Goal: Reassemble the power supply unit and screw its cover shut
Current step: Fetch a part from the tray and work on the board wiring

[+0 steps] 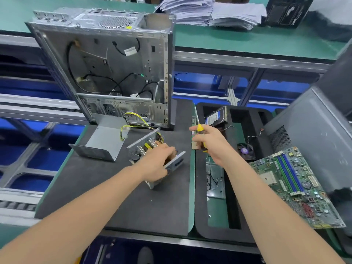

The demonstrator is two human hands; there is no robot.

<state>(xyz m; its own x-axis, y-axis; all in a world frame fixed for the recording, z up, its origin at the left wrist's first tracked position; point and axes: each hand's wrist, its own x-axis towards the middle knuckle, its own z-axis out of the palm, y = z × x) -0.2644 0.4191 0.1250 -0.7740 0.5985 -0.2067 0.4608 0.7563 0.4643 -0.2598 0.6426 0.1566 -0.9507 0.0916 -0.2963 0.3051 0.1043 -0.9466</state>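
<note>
Gripping the open power supply unit (138,149) by its near wall, the left hand (159,161) held it tilted on the dark foam mat (91,191), its circuit parts and yellow wires exposed. Its grey cover (104,141) lay apart to the left on the same mat, in front of the upright computer case (106,69). The right hand (208,142) was closed round a yellow-handled screwdriver (199,128), raised just right of the unit, shaft pointing up and away. A motherboard (293,185) rested at far right.

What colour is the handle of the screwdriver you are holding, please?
The screwdriver handle is yellow and black, in the right hand; head view.
</note>
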